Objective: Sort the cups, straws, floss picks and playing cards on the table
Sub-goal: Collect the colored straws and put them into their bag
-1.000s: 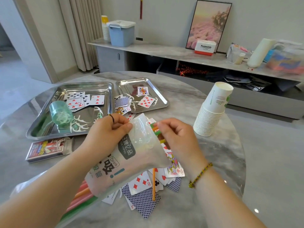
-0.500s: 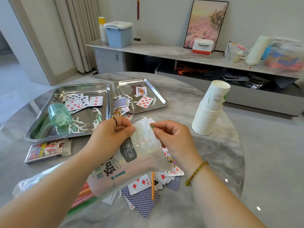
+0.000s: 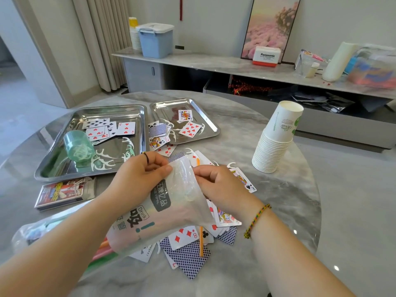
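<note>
A translucent straw bag (image 3: 162,211) with printed lettering lies across the table's middle, coloured straws showing at its lower end. My left hand (image 3: 139,176) pinches the bag's mouth on the left and my right hand (image 3: 216,183) pinches it on the right. Loose playing cards (image 3: 188,251) and an orange straw (image 3: 201,243) lie under the bag. A stack of white paper cups (image 3: 276,138) stands to the right. White floss picks (image 3: 102,161) lie in the large steel tray (image 3: 53,163) beside a green floss container (image 3: 78,148) and more cards.
A smaller steel tray (image 3: 212,127) at the back holds cards and floss picks. A card box (image 3: 64,192) lies left of my arm. The round marble table's edge (image 3: 317,211) curves close on the right. A low cabinet with a blue box stands behind.
The coloured straw ends that stuck out of the bag's mouth by my right hand have gone inside. Both hands now pinch the mouth closer together.
</note>
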Action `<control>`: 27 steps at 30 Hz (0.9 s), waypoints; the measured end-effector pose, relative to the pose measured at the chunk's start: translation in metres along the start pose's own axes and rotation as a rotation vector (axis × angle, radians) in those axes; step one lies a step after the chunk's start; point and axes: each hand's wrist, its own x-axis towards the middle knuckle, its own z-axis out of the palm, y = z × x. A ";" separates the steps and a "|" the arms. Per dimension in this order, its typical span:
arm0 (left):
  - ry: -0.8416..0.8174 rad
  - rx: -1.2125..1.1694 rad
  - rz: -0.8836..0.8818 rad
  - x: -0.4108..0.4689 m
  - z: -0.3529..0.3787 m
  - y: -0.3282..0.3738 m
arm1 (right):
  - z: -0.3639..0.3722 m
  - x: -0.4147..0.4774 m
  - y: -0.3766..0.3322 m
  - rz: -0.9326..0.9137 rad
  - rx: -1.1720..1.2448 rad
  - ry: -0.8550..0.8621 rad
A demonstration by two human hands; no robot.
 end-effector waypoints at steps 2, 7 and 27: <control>0.004 -0.003 0.002 -0.001 -0.004 -0.001 | -0.001 -0.001 -0.002 0.007 0.082 0.021; 0.061 -0.006 0.034 -0.003 -0.016 -0.006 | -0.014 0.012 0.021 0.254 -0.160 0.344; -0.044 -0.033 0.020 0.002 -0.024 -0.014 | -0.019 0.018 0.007 0.217 0.180 0.453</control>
